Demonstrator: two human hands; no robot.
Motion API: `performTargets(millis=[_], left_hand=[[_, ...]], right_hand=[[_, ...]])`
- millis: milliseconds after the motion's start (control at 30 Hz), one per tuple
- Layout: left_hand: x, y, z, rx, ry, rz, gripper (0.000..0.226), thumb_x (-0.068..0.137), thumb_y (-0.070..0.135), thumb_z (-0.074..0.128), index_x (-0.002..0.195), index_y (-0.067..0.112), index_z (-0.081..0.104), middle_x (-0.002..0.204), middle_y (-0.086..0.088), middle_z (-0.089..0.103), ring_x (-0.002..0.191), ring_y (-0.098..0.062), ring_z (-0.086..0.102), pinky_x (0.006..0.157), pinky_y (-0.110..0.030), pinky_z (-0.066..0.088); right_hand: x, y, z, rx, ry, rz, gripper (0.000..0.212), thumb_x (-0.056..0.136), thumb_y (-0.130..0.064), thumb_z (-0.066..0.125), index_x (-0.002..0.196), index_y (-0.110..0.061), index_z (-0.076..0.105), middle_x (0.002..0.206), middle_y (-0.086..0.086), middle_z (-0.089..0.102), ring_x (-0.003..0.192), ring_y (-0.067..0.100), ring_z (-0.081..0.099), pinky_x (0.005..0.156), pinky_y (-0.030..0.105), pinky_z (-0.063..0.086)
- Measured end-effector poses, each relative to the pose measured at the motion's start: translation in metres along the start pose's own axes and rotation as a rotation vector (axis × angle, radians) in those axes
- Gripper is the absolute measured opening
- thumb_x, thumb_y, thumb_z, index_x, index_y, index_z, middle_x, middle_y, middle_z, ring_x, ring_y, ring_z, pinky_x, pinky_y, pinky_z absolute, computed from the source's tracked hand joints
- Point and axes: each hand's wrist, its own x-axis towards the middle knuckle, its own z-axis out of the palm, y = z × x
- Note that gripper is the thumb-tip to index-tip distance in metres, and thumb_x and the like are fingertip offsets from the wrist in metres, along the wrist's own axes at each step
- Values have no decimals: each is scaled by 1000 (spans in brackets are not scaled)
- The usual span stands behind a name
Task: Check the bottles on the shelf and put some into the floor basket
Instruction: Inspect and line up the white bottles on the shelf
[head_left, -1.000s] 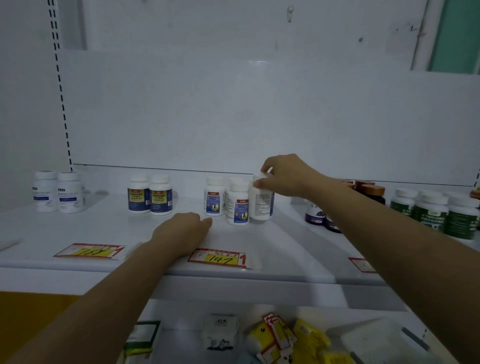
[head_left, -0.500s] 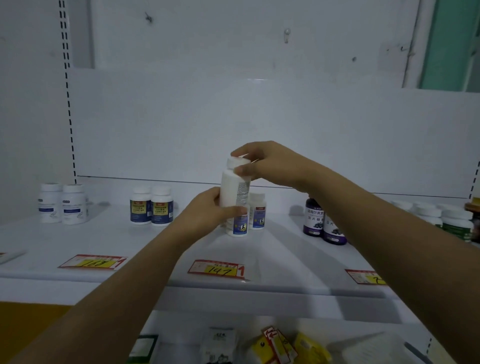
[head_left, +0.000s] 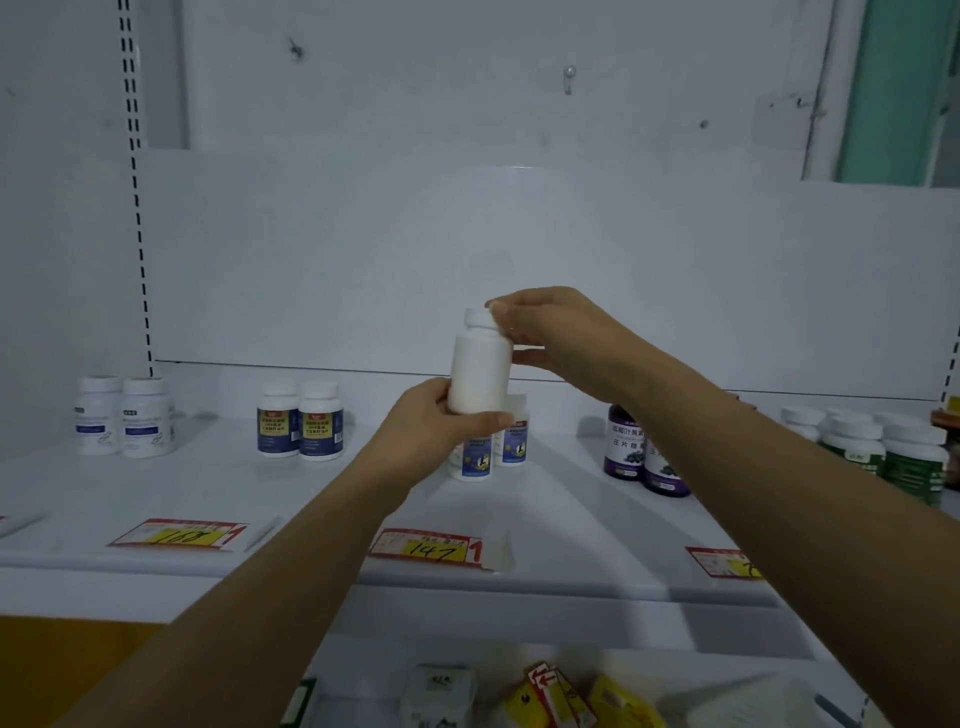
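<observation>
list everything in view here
shelf: 1, white, centre
held bottle: 1, white, above shelf
left bottles: 2, white-blue, far left
navy bottles: 2, navy-yellow, left of centre
middle bottles: 2 visible, white-blue, behind held bottle
purple bottles: 2, purple, right of centre
green bottles: several, white-green, far right
price tags: 3, red-yellow, shelf front
packets: several, yellow, lower shelf
left hand: grips held bottle's base
right hand: pinches its cap

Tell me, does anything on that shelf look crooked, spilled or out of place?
Nothing spilled; the standing bottles are upright. Only the 168 price tag and 147 price tag look odd: they lie flat on the shelf top, slightly askew.
</observation>
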Motion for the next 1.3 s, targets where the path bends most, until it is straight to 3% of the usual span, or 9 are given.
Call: performTargets(millis=[100, 333, 400, 533, 600, 867, 1000, 1100, 1300], left_hand=[[-1, 3, 7, 55, 87, -12, 56, 74, 29, 77, 120, 15, 47, 106, 3, 53, 87, -11, 54, 74, -22, 44], [-3, 3, 1, 17, -90, -57, 51, 81, 32, 69, 126, 17, 51, 124, -2, 61, 107, -20, 60, 95, -38, 47], [-3, 2, 0, 17, -77, -44, 48, 82, 28, 69, 126, 17, 52, 123, -1, 61, 103, -18, 61, 90, -34, 48], [-4, 7, 1, -81, 9, -23, 36, 78, 24, 73, 108, 21, 53, 97, 7, 62, 68, 1, 59, 48, -7, 46], [-5, 8, 0, -108, 7, -18, 37, 77, 25, 74, 107, 22, 52, 93, 9, 61, 65, 3, 57, 46, -7, 45], [-8, 11, -12, -87, -105, -51, 33, 83, 26, 68, 115, 25, 60, 117, 2, 66, 98, -14, 63, 99, -42, 45], [-8, 12, -9, -98, -41, -23, 34, 80, 23, 72, 112, 21, 59, 107, 4, 66, 80, -3, 61, 74, -22, 48], [-7, 12, -9, -70, 14, -11, 39, 78, 26, 73, 113, 19, 57, 103, 5, 63, 78, -5, 59, 69, -20, 45], [-7, 11, -11, -90, -63, 25, 40, 81, 31, 69, 119, 21, 59, 107, 5, 67, 82, -3, 63, 64, -15, 46]], right_hand=[[3, 2, 4, -138, 68, 21, 40, 85, -42, 67, 105, -8, 67, 106, 4, 68, 98, 17, 66, 85, 33, 57], [2, 3, -1, -106, 54, -14, 24, 94, -21, 58, 113, -9, 63, 110, 6, 66, 105, 21, 63, 96, 38, 51], [0, 1, 1, -49, 22, -9, 26, 95, -20, 56, 117, -8, 61, 112, 6, 65, 105, 20, 62, 96, 35, 51], [-1, -3, 5, -123, 64, -11, 34, 86, -35, 67, 111, -12, 63, 104, 5, 69, 97, 18, 67, 89, 36, 55], [0, -3, 6, -117, 108, -8, 30, 83, -31, 72, 107, -14, 65, 101, 6, 70, 96, 21, 68, 90, 40, 55], [-3, -5, 1, 69, -25, -54, 32, 88, -9, 63, 118, -19, 62, 119, 4, 63, 107, 18, 62, 97, 36, 51], [-3, -5, 7, -6, 1, -16, 35, 90, -24, 63, 124, -15, 58, 117, 5, 65, 102, 17, 63, 94, 35, 52], [1, -4, 10, -166, 149, -22, 42, 82, -41, 70, 110, -9, 65, 101, 8, 71, 95, 22, 68, 89, 39, 55], [0, -2, 5, 77, 89, -57, 32, 91, -24, 61, 118, -6, 61, 109, 8, 67, 95, 18, 66, 85, 30, 56]])
